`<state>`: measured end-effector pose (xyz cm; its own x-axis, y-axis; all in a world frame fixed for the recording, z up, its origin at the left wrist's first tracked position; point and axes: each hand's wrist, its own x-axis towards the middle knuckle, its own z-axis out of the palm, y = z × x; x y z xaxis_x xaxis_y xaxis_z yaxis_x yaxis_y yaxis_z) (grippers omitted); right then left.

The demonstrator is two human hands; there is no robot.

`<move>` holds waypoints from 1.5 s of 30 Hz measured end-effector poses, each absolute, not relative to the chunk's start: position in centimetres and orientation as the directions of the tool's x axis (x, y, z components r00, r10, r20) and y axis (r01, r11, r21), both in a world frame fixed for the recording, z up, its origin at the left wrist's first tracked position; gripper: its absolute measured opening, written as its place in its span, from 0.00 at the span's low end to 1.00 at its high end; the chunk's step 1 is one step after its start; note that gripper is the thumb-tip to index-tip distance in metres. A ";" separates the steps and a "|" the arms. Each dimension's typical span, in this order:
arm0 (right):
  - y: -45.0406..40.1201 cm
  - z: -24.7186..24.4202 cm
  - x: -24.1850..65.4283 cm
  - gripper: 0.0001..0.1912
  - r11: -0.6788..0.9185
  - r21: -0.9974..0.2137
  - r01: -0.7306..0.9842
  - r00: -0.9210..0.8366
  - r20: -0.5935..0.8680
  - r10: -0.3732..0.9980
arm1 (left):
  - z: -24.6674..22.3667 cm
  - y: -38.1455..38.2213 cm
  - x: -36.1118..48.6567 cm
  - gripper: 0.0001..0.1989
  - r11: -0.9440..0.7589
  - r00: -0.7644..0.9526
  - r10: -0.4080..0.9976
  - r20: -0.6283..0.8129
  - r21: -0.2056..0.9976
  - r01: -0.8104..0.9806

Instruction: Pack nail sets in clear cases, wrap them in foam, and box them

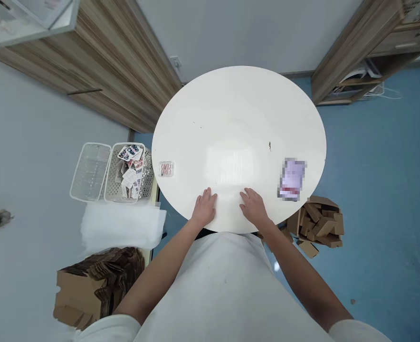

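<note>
Both hands rest on the near edge of a round white table point(238, 104). My left hand point(205, 207) lies palm down with its fingers stretched forward and holds nothing. To its right, my right hand point(253, 206) also lies flat, fingers apart, with nothing in it. A small clear case with pinkish pieces point(166, 169) sits near the table's left edge, beyond my left hand. Over on the right side of the table is a pixelated purple item point(293, 178), nearest to my right hand but not touched. A small brown mark or bit point(270, 146) shows farther back.
Left of the table stands a white basket point(147, 175) holding printed cards, its lid open. White sheets point(122, 225) and stacked flat brown cardboard point(80, 292) lie nearer. A carton of small brown boxes point(320, 222) is on the floor at right. Wooden cabinets flank the table's far side.
</note>
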<state>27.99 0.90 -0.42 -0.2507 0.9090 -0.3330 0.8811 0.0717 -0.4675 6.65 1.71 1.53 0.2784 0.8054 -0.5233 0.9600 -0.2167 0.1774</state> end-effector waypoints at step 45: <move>10.9 1.8 0.0 0.40 -0.459 -0.755 0.469 -0.185 -0.592 0.784 | -0.2 10.6 -15.5 0.34 0.431 0.035 0.888 -0.459 0.856 0.286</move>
